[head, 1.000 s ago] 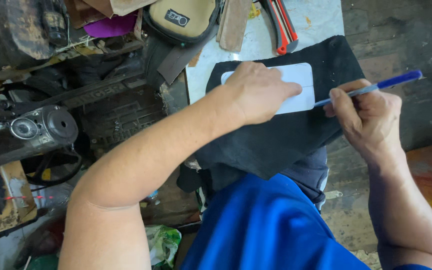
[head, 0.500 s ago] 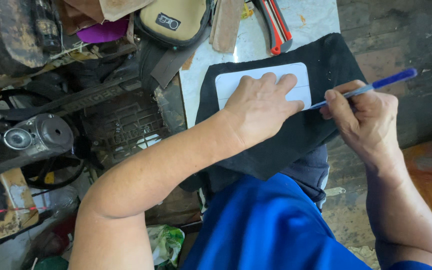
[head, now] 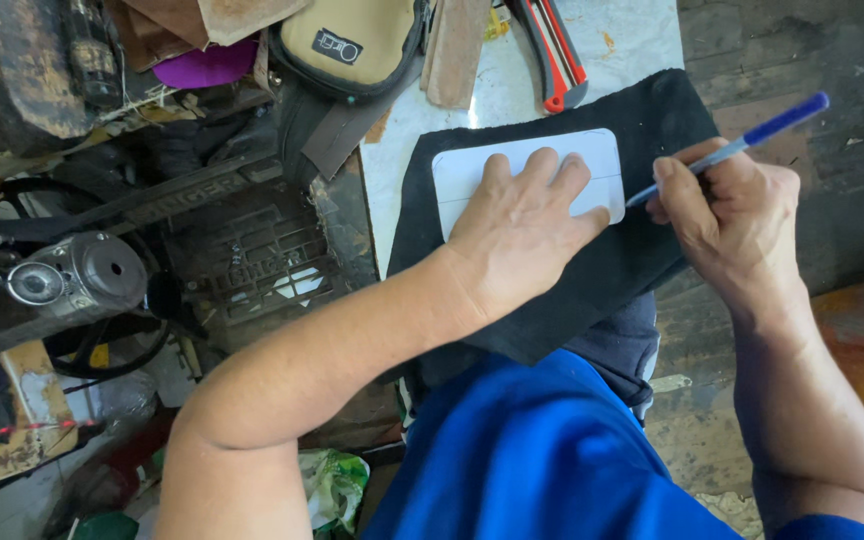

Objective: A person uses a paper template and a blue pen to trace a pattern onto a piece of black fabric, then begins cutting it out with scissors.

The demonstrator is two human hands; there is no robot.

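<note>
Seen from above, a person in a blue shirt [head: 552, 460] sits at a cluttered workbench. A piece of black fabric [head: 592, 270] lies partly on a pale marble-like tabletop [head: 622, 40] and partly over the person's lap. On the fabric rests a white card [head: 472, 170], rectangular with rounded corners.

The left hand [head: 522, 230] lies flat on the card, palm down, fingers spread a little apart and pointing away from the body, pressing the card against the fabric. It grips nothing; it only bears down.

The right hand [head: 727, 215] is closed around a blue pen [head: 742, 135], fingers and thumb pinched together on its lower part. The pen slants up and to the right, its blue cap end in the air, its tip down at the right edge of the card, near the lower right corner, just beside the left hand's fingertips.

Beyond the fabric, at the far edge of the table, lie a red-and-black tool [head: 552, 50], a strip of brown material [head: 457, 50] and a tan pouch with a dark rim [head: 352, 40]. A purple scrap [head: 207, 68] shows beside the pouch. To the left stands an old, dark sewing machine [head: 82, 270], dusty and worn, with a round metal part facing the camera. Rough wooden floorboards [head: 812, 60] show to the right.
</note>
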